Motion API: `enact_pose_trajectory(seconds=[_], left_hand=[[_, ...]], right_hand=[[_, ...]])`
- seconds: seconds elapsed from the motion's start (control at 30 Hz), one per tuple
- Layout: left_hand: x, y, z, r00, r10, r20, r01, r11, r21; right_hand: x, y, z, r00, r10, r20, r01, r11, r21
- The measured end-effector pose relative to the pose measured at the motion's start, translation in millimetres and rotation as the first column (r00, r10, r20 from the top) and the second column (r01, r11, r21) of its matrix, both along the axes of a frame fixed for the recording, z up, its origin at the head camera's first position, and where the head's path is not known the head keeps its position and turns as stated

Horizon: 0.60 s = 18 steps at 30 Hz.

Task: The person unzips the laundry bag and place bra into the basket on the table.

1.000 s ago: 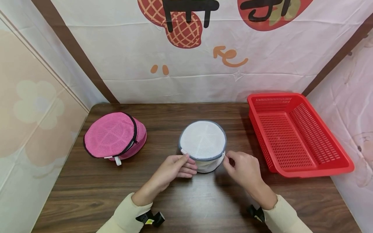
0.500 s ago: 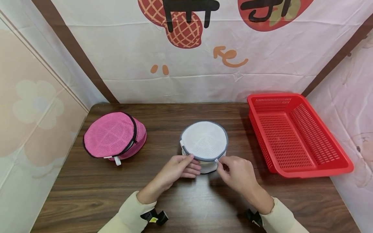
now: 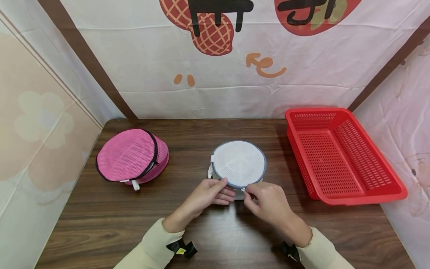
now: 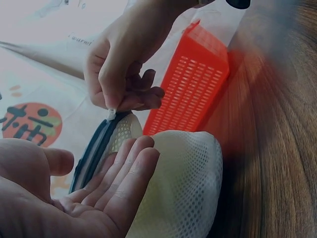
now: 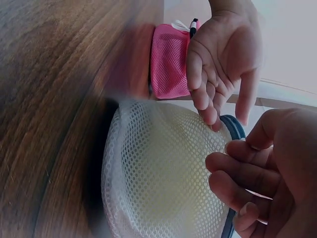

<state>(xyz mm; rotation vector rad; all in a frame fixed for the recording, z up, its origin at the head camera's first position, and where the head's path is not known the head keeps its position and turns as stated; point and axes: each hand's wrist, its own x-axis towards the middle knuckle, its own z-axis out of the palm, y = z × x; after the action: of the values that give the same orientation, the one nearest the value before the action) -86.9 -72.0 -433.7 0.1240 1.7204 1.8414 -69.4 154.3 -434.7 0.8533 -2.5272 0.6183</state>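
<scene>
A round white mesh laundry bag (image 3: 239, 163) with a blue-grey zipper rim stands on the table between the hands. Through its mesh in the right wrist view, something pale yellow (image 5: 171, 193) shows inside; its kind is unclear. My right hand (image 3: 270, 203) pinches the small white zipper pull (image 4: 112, 114) at the front of the rim. On the near side, my left hand (image 3: 209, 196) touches the bag, fingers nearly straight along its wall and thumb by the rim. The left wrist view shows that palm (image 4: 74, 198) turned up.
A pink mesh laundry bag (image 3: 127, 155) with black zipper trim sits at the left of the brown wooden table (image 3: 111, 220). At the right stands a red perforated plastic basket (image 3: 362, 200). A printed cloth (image 3: 141, 59) hangs behind the table.
My right hand has drawn the zipper pull leftward along the front rim toward my left hand. The white bag has turned and shifted slightly right, with my left hand moving along.
</scene>
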Motion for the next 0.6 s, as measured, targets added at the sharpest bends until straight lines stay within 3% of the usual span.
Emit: enact_pose_trajectory(seconds=[0.6], left_hand=[[-1.8, 6.0, -5.9, 1.000, -0.011, 0.004, 0.011, 1.000, 0.010]], right_hand=[[-0.1, -6.4, 0.9, 0.999, 0.041, -0.008, -0.040, 0.999, 0.028]])
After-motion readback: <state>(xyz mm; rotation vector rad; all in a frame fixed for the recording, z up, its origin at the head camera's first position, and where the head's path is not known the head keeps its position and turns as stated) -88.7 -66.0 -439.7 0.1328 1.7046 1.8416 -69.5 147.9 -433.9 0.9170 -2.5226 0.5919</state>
